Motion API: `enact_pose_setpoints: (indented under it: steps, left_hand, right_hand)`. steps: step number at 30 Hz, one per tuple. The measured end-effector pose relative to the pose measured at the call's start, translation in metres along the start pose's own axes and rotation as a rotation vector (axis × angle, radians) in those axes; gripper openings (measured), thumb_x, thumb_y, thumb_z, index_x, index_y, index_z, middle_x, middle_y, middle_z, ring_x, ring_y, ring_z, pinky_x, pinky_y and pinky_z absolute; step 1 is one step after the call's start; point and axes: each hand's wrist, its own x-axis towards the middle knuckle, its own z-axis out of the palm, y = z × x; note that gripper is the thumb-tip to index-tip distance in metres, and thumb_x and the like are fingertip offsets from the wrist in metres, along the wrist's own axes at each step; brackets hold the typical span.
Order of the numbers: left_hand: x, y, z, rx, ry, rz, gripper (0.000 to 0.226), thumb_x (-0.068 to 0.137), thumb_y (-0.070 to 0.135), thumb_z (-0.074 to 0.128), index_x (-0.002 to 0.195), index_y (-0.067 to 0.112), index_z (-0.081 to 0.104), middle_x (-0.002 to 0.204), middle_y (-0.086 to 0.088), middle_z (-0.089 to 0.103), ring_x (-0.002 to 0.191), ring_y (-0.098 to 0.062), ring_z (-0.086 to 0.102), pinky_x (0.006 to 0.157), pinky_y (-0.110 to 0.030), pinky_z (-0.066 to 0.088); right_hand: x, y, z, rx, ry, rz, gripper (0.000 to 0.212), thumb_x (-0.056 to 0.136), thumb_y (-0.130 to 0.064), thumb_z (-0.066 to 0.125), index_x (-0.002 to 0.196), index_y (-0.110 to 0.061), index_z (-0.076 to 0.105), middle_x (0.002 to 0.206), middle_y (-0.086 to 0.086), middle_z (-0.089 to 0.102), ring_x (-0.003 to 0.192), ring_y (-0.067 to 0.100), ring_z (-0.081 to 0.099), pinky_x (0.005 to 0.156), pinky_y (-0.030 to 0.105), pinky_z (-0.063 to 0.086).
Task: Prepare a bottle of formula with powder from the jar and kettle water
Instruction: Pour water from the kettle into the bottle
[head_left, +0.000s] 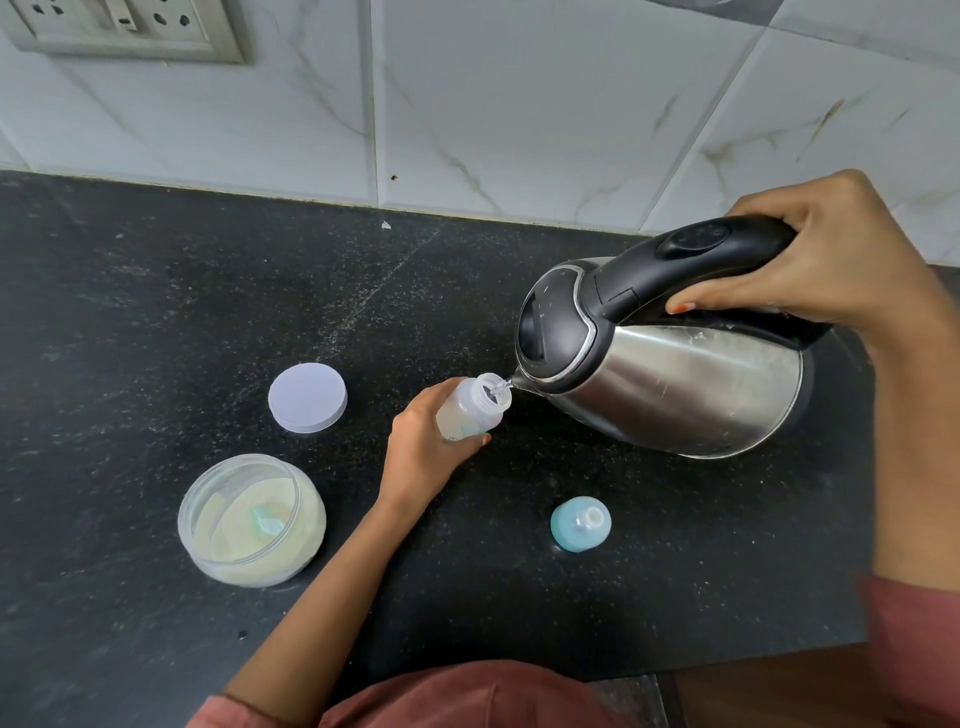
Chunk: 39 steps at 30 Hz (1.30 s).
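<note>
Black speckled stone makes up the counter (156, 312), and I see wide bare room across its far left and middle up to the tiled wall (519, 104), while its front edge cuts in at lower right just below my right forearm. My left hand (426, 447) reaches in from below, fingers wrapped around the lower body of the small clear bottle (475, 402), tilting its open mouth toward the kettle (665, 369). My right hand (836, 265) is clenched around the black handle, holding the steel kettle raised and tipped left, spout right at the bottle's rim with a thin stream of water passing in. Near my left forearm sits the open powder jar (252, 519) with a pale blue scoop half buried inside; its white lid (307, 397) lies flat just beyond. The blue bottle cap (580, 524) stands apart in front of the kettle. I cannot make out the bottle's fill level, and the socket plate (124, 28) is cut off at the top.
</note>
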Motion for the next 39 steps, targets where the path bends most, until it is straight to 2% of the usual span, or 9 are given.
enact_pose_setpoints:
  steps: [2,6,8,17,24,39]
  left_hand:
    - [0.0003,-0.0005,0.0003,0.003,0.000,0.003,0.059,0.065,0.013,0.081,0.119,0.024,0.057,0.117,0.007,0.060,0.103,-0.005,0.048,0.085,-0.014,0.035]
    - [0.0002,-0.0006,0.0007,0.001,0.001,0.012,0.059,0.065,0.012,0.080,0.118,0.024,0.057,0.114,0.008,0.060,0.101,-0.003,0.048,0.078,0.001,0.034]
    - [0.0002,-0.0007,0.0010,0.000,0.001,0.014,0.059,0.065,0.011,0.080,0.118,0.024,0.057,0.114,0.008,0.059,0.100,-0.003,0.047,0.078,0.004,0.032]
    - [-0.0004,-0.0004,0.0006,-0.009,0.000,0.025,0.059,0.065,0.010,0.080,0.117,0.023,0.057,0.110,0.013,0.056,0.101,-0.004,0.047,0.076,0.006,0.030]
    - [-0.0008,-0.0008,0.0007,-0.015,0.000,0.025,0.059,0.065,0.008,0.080,0.117,0.022,0.057,0.110,0.012,0.056,0.102,-0.006,0.048,0.077,0.005,0.031]
    - [-0.0006,0.0002,0.0005,-0.012,0.011,0.028,0.060,0.065,0.008,0.081,0.119,0.020,0.057,0.110,0.012,0.054,0.102,-0.005,0.047,0.075,0.008,0.028]
  right_hand:
    - [0.0001,-0.0008,-0.0004,0.003,-0.007,-0.006,0.035,0.038,-0.059,0.071,0.059,-0.035,0.056,0.052,-0.027,0.057,0.052,-0.002,0.052,0.049,0.007,0.034]
    - [-0.0013,-0.0016,-0.0006,0.012,-0.016,-0.011,0.032,0.039,-0.056,0.072,0.060,-0.038,0.055,0.051,-0.029,0.056,0.051,-0.005,0.052,0.049,0.005,0.035]
    - [-0.0013,-0.0014,-0.0007,0.014,-0.017,-0.010,0.033,0.038,-0.056,0.072,0.060,-0.038,0.056,0.052,-0.030,0.057,0.052,-0.005,0.052,0.050,0.004,0.035]
    - [-0.0001,-0.0009,-0.0012,-0.006,-0.021,-0.019,0.036,0.037,-0.063,0.069,0.060,-0.038,0.056,0.057,-0.030,0.059,0.056,-0.001,0.055,0.052,0.006,0.037]
    - [0.0006,-0.0003,-0.0018,-0.015,-0.027,-0.029,0.034,0.038,-0.062,0.069,0.060,-0.039,0.056,0.055,-0.033,0.057,0.054,-0.006,0.053,0.051,0.005,0.036]
    - [0.0014,-0.0009,-0.0027,-0.019,-0.027,-0.035,0.035,0.039,-0.062,0.068,0.061,-0.038,0.056,0.055,-0.031,0.057,0.055,-0.005,0.053,0.051,0.006,0.035]
